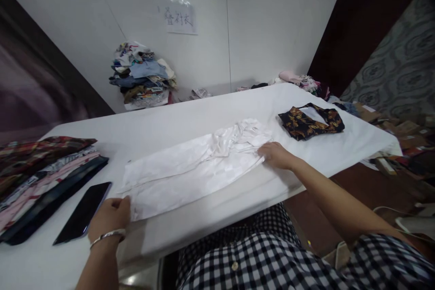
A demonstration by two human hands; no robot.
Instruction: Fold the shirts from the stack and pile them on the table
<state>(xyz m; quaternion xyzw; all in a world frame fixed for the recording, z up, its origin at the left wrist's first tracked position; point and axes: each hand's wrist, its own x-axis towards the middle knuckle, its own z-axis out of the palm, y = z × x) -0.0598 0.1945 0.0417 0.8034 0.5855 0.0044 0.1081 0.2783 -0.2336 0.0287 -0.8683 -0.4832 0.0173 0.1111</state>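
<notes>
A white shirt (190,170) lies folded lengthwise across the white table (163,127), its collar end bunched at the right. My left hand (110,217), with a silver bracelet on the wrist, grips the shirt's lower left corner near the table's front edge. My right hand (275,154) rests on the shirt's right end by the collar, fingers curled onto the cloth.
A black phone (83,217) lies just left of my left hand. Folded patterned clothes (41,176) are stacked at the far left. A folded dark floral shirt (311,121) sits at the right. A clothes pile (142,77) stands by the back wall. Boxes clutter the floor at right.
</notes>
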